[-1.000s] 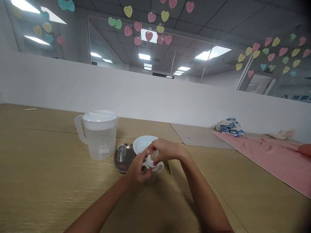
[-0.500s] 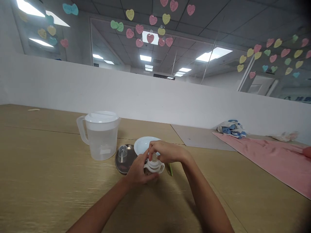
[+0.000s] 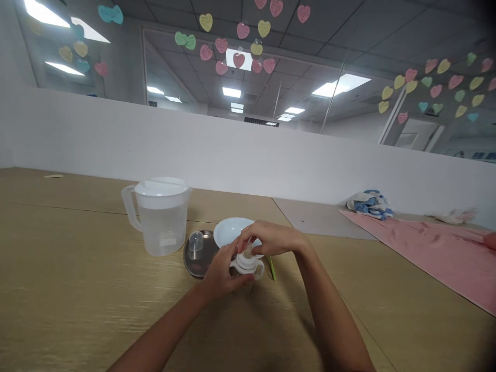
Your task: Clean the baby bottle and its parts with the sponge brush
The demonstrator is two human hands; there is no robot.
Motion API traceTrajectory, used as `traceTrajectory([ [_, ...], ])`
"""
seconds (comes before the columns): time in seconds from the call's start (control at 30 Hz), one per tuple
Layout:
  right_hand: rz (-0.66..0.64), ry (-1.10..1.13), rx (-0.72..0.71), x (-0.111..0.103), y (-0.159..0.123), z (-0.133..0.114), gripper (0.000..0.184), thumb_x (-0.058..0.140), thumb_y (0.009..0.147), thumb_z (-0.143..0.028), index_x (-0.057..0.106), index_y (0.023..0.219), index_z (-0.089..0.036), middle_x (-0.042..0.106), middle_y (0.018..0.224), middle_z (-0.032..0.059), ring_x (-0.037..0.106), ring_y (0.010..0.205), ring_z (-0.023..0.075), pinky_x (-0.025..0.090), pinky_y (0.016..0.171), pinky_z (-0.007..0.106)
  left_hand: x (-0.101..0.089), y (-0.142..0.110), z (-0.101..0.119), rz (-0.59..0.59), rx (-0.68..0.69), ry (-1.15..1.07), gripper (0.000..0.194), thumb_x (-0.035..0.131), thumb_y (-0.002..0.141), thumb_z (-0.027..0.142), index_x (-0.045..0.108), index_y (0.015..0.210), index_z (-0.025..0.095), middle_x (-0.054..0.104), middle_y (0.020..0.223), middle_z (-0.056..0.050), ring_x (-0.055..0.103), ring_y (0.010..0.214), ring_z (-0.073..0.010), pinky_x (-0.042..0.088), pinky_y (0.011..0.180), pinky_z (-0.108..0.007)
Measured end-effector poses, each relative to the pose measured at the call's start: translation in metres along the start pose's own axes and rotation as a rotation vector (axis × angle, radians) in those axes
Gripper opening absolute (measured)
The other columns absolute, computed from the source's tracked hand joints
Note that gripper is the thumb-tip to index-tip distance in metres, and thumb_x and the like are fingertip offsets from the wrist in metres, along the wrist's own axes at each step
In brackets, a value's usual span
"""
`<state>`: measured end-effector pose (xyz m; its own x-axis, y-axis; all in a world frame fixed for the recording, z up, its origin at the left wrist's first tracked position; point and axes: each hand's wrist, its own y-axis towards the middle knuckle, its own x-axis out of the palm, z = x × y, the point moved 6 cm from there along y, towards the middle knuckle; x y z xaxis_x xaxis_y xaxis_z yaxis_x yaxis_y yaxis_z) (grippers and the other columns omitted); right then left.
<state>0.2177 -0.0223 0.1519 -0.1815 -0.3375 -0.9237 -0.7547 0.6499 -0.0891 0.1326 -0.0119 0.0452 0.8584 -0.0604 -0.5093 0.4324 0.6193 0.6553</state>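
Note:
A small white baby bottle top with two handles and a nipple (image 3: 248, 263) stands on the wooden table in front of me. My left hand (image 3: 220, 274) is wrapped round its body from the left. My right hand (image 3: 271, 238) arches over it, fingertips pinched on the nipple. Just behind are a white bowl (image 3: 229, 230) and a round metal dish (image 3: 194, 257) with a clear plastic cap (image 3: 196, 241) standing in it. A green stick (image 3: 272, 268) lies under my right wrist.
A clear lidded jug of water (image 3: 160, 214) stands at the left. A pink cloth (image 3: 434, 248) covers the table's right side, with a blue-and-white bundle (image 3: 370, 203) behind it. A white partition wall runs along the table's far edge.
My hands stay on the bottle top. It has settled slightly lower and to the right, and my right fingers have shifted a little on the nipple.

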Motion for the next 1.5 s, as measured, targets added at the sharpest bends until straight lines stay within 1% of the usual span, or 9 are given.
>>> traceTrajectory([
  [0.27, 0.028, -0.016, 0.018, 0.000, 0.002, 0.003, 0.046, 0.045, 0.060, 0.006, 0.068, 0.089, -0.020, 0.067, 0.089, -0.0008, 0.058, 0.081, 0.0108, 0.042, 0.067, 0.019, -0.002, 0.000, 0.000, 0.022, 0.012, 0.008, 0.066, 0.064, 0.070, 0.049, 0.045, 0.124, 0.017, 0.059, 0.114, -0.012, 0.056, 0.101, -0.0273, 0.044, 0.088, -0.040],
  [0.43, 0.112, -0.069, 0.204, -0.005, 0.001, 0.012, 0.017, 0.060, 0.067, -0.018, 0.066, 0.083, -0.018, 0.065, 0.076, 0.0007, 0.057, 0.066, 0.0118, 0.039, 0.054, 0.020, 0.001, -0.001, 0.000, 0.014, 0.014, 0.025, 0.076, 0.062, 0.072, 0.047, 0.032, 0.135, 0.017, 0.057, 0.118, -0.013, 0.054, 0.105, -0.0274, 0.042, 0.090, -0.042],
  [0.53, 0.073, -0.062, 0.306, 0.001, 0.002, 0.016, 0.015, 0.055, 0.073, -0.024, 0.064, 0.083, -0.017, 0.062, 0.064, 0.0003, 0.054, 0.052, 0.0104, 0.036, 0.048, 0.020, 0.000, -0.001, 0.001, 0.029, 0.012, 0.035, 0.077, 0.064, 0.070, 0.046, 0.033, 0.134, 0.017, 0.059, 0.115, -0.013, 0.055, 0.102, -0.0270, 0.042, 0.090, -0.042],
  [0.7, 0.061, -0.083, 0.341, 0.007, 0.007, 0.018, 0.022, 0.043, 0.082, -0.026, 0.062, 0.084, -0.016, 0.058, 0.052, 0.0000, 0.052, 0.043, 0.0109, 0.036, 0.048, 0.022, -0.001, 0.000, 0.002, 0.024, 0.018, 0.021, 0.075, 0.065, 0.069, 0.044, 0.037, 0.132, 0.017, 0.060, 0.111, -0.012, 0.056, 0.101, -0.0264, 0.043, 0.089, -0.041],
  [0.87, 0.140, -0.157, 0.337, 0.000, 0.004, 0.016, 0.040, 0.061, 0.070, -0.049, 0.060, 0.095, -0.018, 0.065, 0.075, 0.0031, 0.058, 0.062, 0.0152, 0.037, 0.052, 0.023, 0.001, -0.001, -0.004, 0.019, -0.028, -0.015, 0.084, 0.065, 0.069, 0.045, 0.028, 0.137, 0.015, 0.053, 0.122, -0.014, 0.052, 0.107, -0.0269, 0.044, 0.089, -0.041],
  [1.03, 0.079, -0.293, 0.271, 0.012, 0.012, 0.011, 0.053, 0.067, 0.060, -0.044, 0.054, 0.107, -0.022, 0.064, 0.088, 0.0048, 0.059, 0.078, 0.0212, 0.037, 0.055, 0.024, 0.002, -0.003, -0.011, 0.009, -0.121, -0.015, 0.092, 0.068, 0.064, 0.047, 0.025, 0.139, 0.014, 0.059, 0.106, -0.009, 0.056, 0.096, -0.0244, 0.045, 0.085, -0.040],
  [1.17, 0.100, -0.297, 0.375, 0.019, 0.017, 0.016, 0.045, 0.058, 0.068, -0.043, 0.050, 0.103, -0.016, 0.064, 0.084, 0.0093, 0.061, 0.066, 0.0216, 0.038, 0.049, 0.026, -0.001, -0.001, 0.000, 0.024, -0.079, 0.043, 0.090, 0.067, 0.066, 0.045, 0.024, 0.139, 0.015, 0.060, 0.103, -0.010, 0.055, 0.096, -0.0265, 0.043, 0.088, -0.044],
  [1.3, 0.008, -0.126, 0.447, 0.024, 0.015, 0.023, 0.042, 0.054, 0.071, -0.047, 0.048, 0.100, -0.017, 0.064, 0.084, 0.0075, 0.056, 0.041, 0.0145, 0.039, 0.041, 0.027, -0.001, 0.000, 0.012, 0.062, -0.017, 0.112, 0.088, 0.068, 0.065, 0.041, 0.024, 0.138, 0.016, 0.062, 0.101, -0.010, 0.053, 0.103, -0.0312, 0.042, 0.091, -0.047],
  [1.5, 0.002, -0.008, 0.435, 0.022, 0.013, 0.030, 0.048, 0.062, 0.064, -0.050, 0.051, 0.101, -0.022, 0.064, 0.086, 0.0036, 0.057, 0.040, 0.0140, 0.041, 0.041, 0.027, 0.001, 0.004, 0.009, 0.002, 0.110, 0.217, 0.098, 0.061, 0.069, 0.055, 0.012, 0.142, 0.013, 0.065, 0.100, -0.011, 0.058, 0.098, -0.0297, 0.029, 0.100, -0.055],
])
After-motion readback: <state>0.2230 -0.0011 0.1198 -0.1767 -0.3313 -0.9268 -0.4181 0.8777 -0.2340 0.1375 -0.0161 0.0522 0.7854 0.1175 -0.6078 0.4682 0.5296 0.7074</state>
